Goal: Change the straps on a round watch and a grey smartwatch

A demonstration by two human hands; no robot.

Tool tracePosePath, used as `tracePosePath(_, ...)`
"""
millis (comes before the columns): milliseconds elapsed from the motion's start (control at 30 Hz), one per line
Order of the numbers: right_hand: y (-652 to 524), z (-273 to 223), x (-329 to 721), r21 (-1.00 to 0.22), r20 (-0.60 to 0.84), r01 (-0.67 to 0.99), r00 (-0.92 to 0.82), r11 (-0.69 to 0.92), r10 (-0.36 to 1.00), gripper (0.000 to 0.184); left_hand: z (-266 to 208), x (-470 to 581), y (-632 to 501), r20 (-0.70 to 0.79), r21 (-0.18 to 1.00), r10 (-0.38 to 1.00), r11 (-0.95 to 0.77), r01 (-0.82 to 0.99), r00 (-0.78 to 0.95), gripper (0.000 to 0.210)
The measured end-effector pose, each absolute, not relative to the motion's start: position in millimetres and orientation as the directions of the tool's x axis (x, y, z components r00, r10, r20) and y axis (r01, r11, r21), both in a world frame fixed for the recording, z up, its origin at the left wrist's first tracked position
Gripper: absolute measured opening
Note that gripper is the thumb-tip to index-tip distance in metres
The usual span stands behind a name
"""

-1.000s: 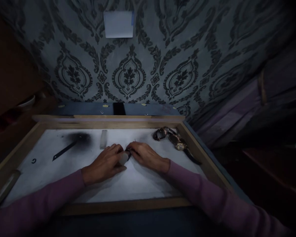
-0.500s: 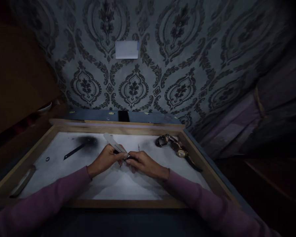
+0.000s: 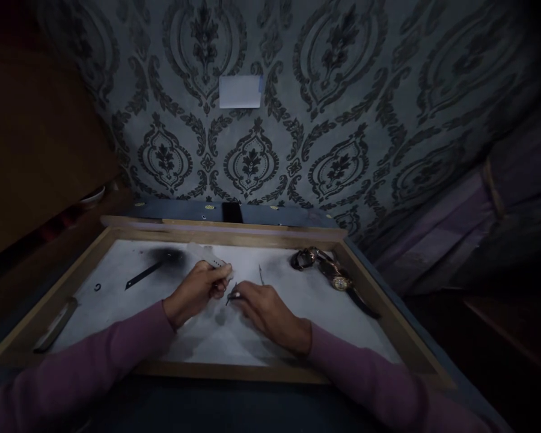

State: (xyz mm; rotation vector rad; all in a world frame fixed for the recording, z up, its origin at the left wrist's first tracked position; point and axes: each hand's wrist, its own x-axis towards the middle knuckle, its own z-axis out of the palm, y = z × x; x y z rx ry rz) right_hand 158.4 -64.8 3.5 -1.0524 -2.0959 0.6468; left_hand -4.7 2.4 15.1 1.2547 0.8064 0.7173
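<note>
My left hand (image 3: 197, 288) is closed on a pale watch strap (image 3: 211, 257) with a row of holes, its free end pointing up and left. Just to the right, my right hand (image 3: 270, 310) pinches a small dark metal piece (image 3: 232, 295); its exact kind is too dim to tell. A narrow gap separates the two hands. Both are over the white floor of a shallow wooden tray (image 3: 234, 371). Behind my right hand lies a thin pointed tool (image 3: 261, 275).
A dark-strapped watch (image 3: 303, 259) and a gold-cased watch (image 3: 340, 282) lie at the tray's right. Leftward are a dark flat strip (image 3: 143, 275), a small curved piece (image 3: 98, 287) and a long curved object (image 3: 56, 326). Behind the tray rests a black phone-like slab (image 3: 231, 212).
My hands have moved apart: the right has drawn away from the strap with the small dark piece in its fingers. My left hand still holds the strap. The view has shifted slightly.
</note>
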Motion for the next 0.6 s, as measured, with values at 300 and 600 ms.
tracePosePath(300,-63.6,3.3,162.4,-0.776,0.266,0.448,-0.406,0.445,0.874,0.020,16.0,-21.9,28.1,-0.068,0.954,0.838,-0.105,0.282,0.541,0.038)
tracePosePath(600,-53.7,1.8,179.4,-0.838,0.270,0.429,-0.213,0.338,0.939,0.010,23.0,-48.1,43.9,0.070,0.401,0.875,-0.465,0.790,0.479,0.006)
